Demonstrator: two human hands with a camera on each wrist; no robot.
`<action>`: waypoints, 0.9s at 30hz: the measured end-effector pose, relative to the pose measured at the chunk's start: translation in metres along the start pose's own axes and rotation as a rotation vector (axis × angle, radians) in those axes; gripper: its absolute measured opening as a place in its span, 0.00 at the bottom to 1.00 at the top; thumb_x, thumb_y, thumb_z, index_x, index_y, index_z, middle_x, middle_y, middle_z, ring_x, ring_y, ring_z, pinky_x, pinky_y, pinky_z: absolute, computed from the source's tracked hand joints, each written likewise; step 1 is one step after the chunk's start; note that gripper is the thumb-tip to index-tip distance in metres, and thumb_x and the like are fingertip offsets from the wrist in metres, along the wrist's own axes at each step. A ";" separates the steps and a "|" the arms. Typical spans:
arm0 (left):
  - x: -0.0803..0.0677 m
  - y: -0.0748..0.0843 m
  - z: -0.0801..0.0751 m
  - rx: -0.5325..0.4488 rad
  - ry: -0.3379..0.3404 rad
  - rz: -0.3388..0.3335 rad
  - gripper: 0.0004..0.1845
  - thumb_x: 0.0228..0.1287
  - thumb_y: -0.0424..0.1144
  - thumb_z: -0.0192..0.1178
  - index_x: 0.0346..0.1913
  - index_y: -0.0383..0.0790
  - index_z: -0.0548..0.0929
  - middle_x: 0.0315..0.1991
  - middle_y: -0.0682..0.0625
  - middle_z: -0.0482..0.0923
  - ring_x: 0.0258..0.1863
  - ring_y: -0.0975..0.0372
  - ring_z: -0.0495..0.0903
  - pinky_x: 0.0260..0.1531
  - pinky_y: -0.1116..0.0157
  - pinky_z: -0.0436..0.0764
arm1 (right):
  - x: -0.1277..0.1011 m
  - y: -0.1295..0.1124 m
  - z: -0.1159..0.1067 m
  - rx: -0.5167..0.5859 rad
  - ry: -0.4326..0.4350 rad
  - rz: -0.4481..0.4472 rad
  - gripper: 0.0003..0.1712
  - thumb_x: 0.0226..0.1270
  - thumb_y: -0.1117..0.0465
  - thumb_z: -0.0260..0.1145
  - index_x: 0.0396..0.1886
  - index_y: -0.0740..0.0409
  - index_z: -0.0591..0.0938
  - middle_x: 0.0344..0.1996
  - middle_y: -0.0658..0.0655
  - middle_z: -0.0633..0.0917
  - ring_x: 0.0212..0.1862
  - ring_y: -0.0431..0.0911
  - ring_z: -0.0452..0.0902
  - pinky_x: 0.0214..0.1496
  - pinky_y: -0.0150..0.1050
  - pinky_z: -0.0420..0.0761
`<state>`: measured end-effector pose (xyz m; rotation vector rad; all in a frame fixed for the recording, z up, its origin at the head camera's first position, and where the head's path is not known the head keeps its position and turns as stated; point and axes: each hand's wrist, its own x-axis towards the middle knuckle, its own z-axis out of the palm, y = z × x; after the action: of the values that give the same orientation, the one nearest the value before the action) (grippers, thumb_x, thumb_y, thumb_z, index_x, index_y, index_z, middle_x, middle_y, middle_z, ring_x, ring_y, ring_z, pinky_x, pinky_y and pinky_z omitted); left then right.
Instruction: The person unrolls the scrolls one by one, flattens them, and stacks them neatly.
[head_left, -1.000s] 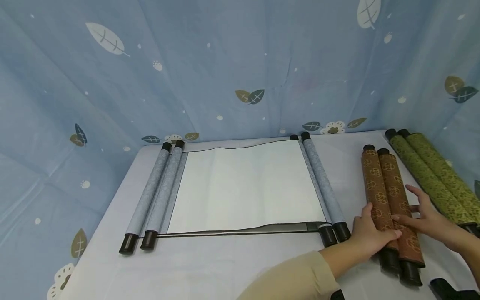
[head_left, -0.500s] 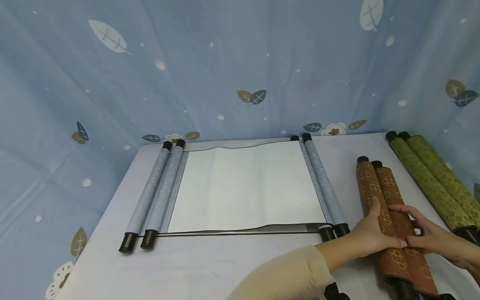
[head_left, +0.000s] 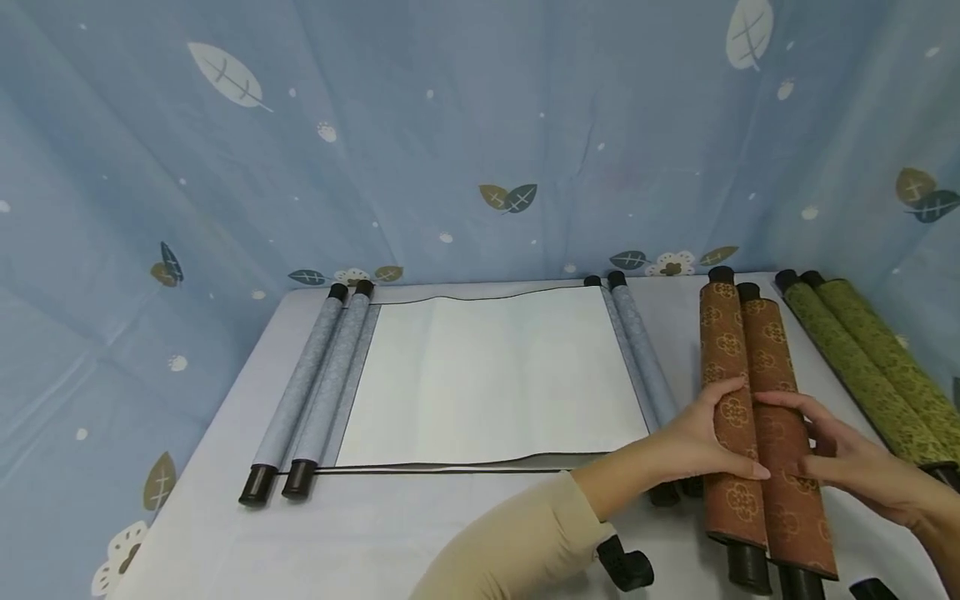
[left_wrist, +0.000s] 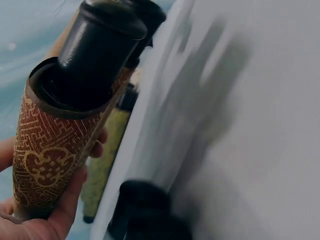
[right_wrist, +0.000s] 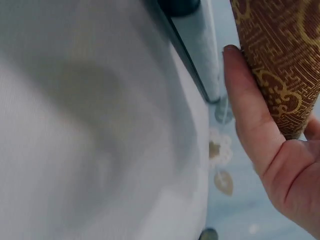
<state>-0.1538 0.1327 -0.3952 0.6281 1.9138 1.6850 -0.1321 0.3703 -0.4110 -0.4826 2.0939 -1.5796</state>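
From the head view, the left hand (head_left: 701,442) and the right hand (head_left: 847,462) both hold the brown scroll (head_left: 750,417), a rolled pair of patterned rods with black end caps, the left fingers curled over its left rod and the right fingers wrapped over its right rod, about midway along its length. Just left of the grip lies the blue scroll (head_left: 480,375), unrolled flat on the table (head_left: 420,533), its right rods passing under the left wrist; right of the grip, apart from it, lies the green scroll (head_left: 862,367). In the left wrist view the left hand (left_wrist: 47,215) cups the brown scroll (left_wrist: 47,150) from below, thumb along its side. In the right wrist view the right hand (right_wrist: 270,150) presses fingers against the brown scroll (right_wrist: 282,55), above the table (right_wrist: 75,150)
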 end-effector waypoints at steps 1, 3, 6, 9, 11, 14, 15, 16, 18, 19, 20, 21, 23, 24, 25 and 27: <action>-0.001 0.001 -0.004 -0.015 -0.008 0.012 0.51 0.48 0.27 0.71 0.71 0.59 0.55 0.66 0.65 0.55 0.61 0.73 0.61 0.50 0.73 0.69 | 0.003 -0.003 0.003 0.016 -0.001 -0.006 0.43 0.67 0.77 0.44 0.74 0.39 0.46 0.60 0.41 0.47 0.41 0.42 0.67 0.26 0.44 0.68; -0.004 0.002 -0.011 -0.051 -0.004 0.021 0.51 0.47 0.25 0.70 0.71 0.58 0.56 0.66 0.65 0.55 0.61 0.73 0.60 0.50 0.73 0.69 | 0.011 -0.011 0.009 0.036 0.024 0.001 0.42 0.68 0.76 0.45 0.74 0.40 0.46 0.60 0.43 0.47 0.43 0.37 0.68 0.29 0.42 0.71; -0.008 0.004 -0.018 -0.107 0.023 0.010 0.51 0.46 0.22 0.69 0.70 0.58 0.57 0.65 0.64 0.56 0.59 0.73 0.62 0.48 0.73 0.70 | 0.025 -0.023 0.023 0.035 0.148 0.089 0.35 0.72 0.69 0.50 0.70 0.35 0.53 0.60 0.48 0.54 0.46 0.32 0.69 0.36 0.42 0.76; -0.012 0.005 -0.023 -0.152 0.055 -0.032 0.50 0.47 0.23 0.69 0.69 0.61 0.58 0.63 0.63 0.58 0.56 0.71 0.65 0.44 0.73 0.73 | 0.037 -0.034 0.038 0.014 0.289 0.176 0.27 0.72 0.60 0.56 0.61 0.27 0.60 0.58 0.55 0.59 0.43 0.37 0.75 0.38 0.47 0.79; -0.015 0.005 -0.028 -0.184 0.077 -0.057 0.49 0.48 0.23 0.69 0.68 0.63 0.58 0.60 0.61 0.61 0.52 0.71 0.69 0.42 0.73 0.74 | 0.044 -0.041 0.046 -0.002 0.344 0.182 0.26 0.69 0.59 0.59 0.58 0.26 0.62 0.59 0.60 0.60 0.41 0.39 0.77 0.36 0.50 0.80; -0.020 0.004 -0.037 -0.232 0.096 -0.067 0.49 0.48 0.22 0.68 0.67 0.63 0.59 0.54 0.59 0.66 0.45 0.71 0.72 0.39 0.73 0.75 | 0.051 -0.049 0.053 -0.044 0.378 0.143 0.29 0.67 0.60 0.62 0.57 0.28 0.62 0.59 0.67 0.60 0.40 0.39 0.76 0.34 0.49 0.80; -0.022 0.003 -0.040 -0.249 0.096 -0.065 0.48 0.48 0.22 0.68 0.67 0.63 0.59 0.53 0.59 0.67 0.43 0.71 0.73 0.39 0.73 0.75 | 0.053 -0.051 0.056 -0.060 0.384 0.131 0.29 0.66 0.61 0.63 0.57 0.30 0.62 0.59 0.68 0.61 0.40 0.38 0.75 0.35 0.48 0.80; -0.024 0.003 -0.044 -0.265 0.094 -0.062 0.48 0.49 0.21 0.67 0.67 0.62 0.59 0.52 0.58 0.67 0.43 0.71 0.73 0.39 0.72 0.76 | 0.056 -0.054 0.058 -0.069 0.387 0.124 0.29 0.65 0.61 0.64 0.57 0.31 0.62 0.60 0.68 0.61 0.40 0.38 0.75 0.35 0.47 0.80; -0.028 0.003 -0.053 -0.292 0.084 -0.052 0.48 0.49 0.21 0.67 0.68 0.61 0.58 0.52 0.57 0.67 0.44 0.69 0.73 0.40 0.71 0.76 | 0.062 -0.059 0.063 -0.081 0.387 0.121 0.30 0.63 0.61 0.65 0.58 0.35 0.62 0.60 0.70 0.60 0.42 0.38 0.73 0.35 0.46 0.79; -0.031 0.004 -0.058 -0.298 0.084 -0.049 0.48 0.49 0.21 0.67 0.68 0.61 0.58 0.53 0.57 0.67 0.45 0.69 0.73 0.41 0.70 0.76 | 0.066 -0.062 0.065 -0.085 0.387 0.119 0.30 0.63 0.61 0.65 0.59 0.38 0.62 0.60 0.70 0.60 0.42 0.40 0.72 0.35 0.46 0.79; -0.033 0.004 -0.063 -0.301 0.092 -0.047 0.48 0.49 0.21 0.67 0.68 0.61 0.59 0.53 0.56 0.67 0.46 0.68 0.73 0.42 0.69 0.76 | 0.070 -0.065 0.068 -0.088 0.387 0.113 0.31 0.62 0.61 0.66 0.61 0.42 0.61 0.60 0.71 0.60 0.43 0.41 0.72 0.36 0.45 0.79; -0.035 0.004 -0.068 -0.309 0.098 -0.045 0.48 0.49 0.20 0.66 0.68 0.60 0.59 0.54 0.55 0.67 0.46 0.66 0.73 0.43 0.68 0.76 | 0.074 -0.068 0.071 -0.099 0.386 0.107 0.32 0.62 0.61 0.66 0.62 0.46 0.61 0.60 0.71 0.61 0.44 0.43 0.71 0.36 0.45 0.78; -0.040 0.003 -0.078 -0.302 0.111 -0.039 0.48 0.49 0.20 0.66 0.69 0.59 0.58 0.55 0.54 0.66 0.48 0.64 0.73 0.44 0.67 0.75 | 0.083 -0.073 0.076 -0.113 0.381 0.090 0.36 0.61 0.62 0.66 0.64 0.54 0.59 0.59 0.71 0.61 0.46 0.48 0.70 0.37 0.44 0.78; -0.043 0.002 -0.082 -0.294 0.118 -0.038 0.48 0.48 0.21 0.67 0.69 0.59 0.58 0.55 0.53 0.66 0.48 0.64 0.73 0.45 0.67 0.75 | 0.087 -0.076 0.079 -0.124 0.378 0.074 0.37 0.60 0.63 0.66 0.65 0.58 0.57 0.59 0.71 0.62 0.47 0.51 0.69 0.37 0.44 0.77; -0.046 0.002 -0.086 -0.286 0.122 -0.035 0.48 0.48 0.21 0.67 0.69 0.59 0.58 0.56 0.53 0.66 0.48 0.63 0.73 0.45 0.66 0.75 | 0.090 -0.079 0.082 -0.130 0.375 0.062 0.38 0.60 0.64 0.66 0.65 0.60 0.56 0.59 0.71 0.62 0.48 0.53 0.69 0.38 0.44 0.77; -0.051 0.001 -0.093 -0.275 0.121 -0.025 0.49 0.48 0.21 0.67 0.69 0.58 0.57 0.57 0.52 0.65 0.49 0.62 0.73 0.46 0.66 0.74 | 0.096 -0.084 0.087 -0.139 0.374 0.051 0.39 0.59 0.65 0.66 0.66 0.62 0.56 0.59 0.70 0.62 0.51 0.57 0.68 0.39 0.43 0.76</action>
<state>-0.1753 0.0297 -0.3810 0.4021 1.7164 1.9636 -0.1626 0.2261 -0.3652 -0.1851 2.4828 -1.5985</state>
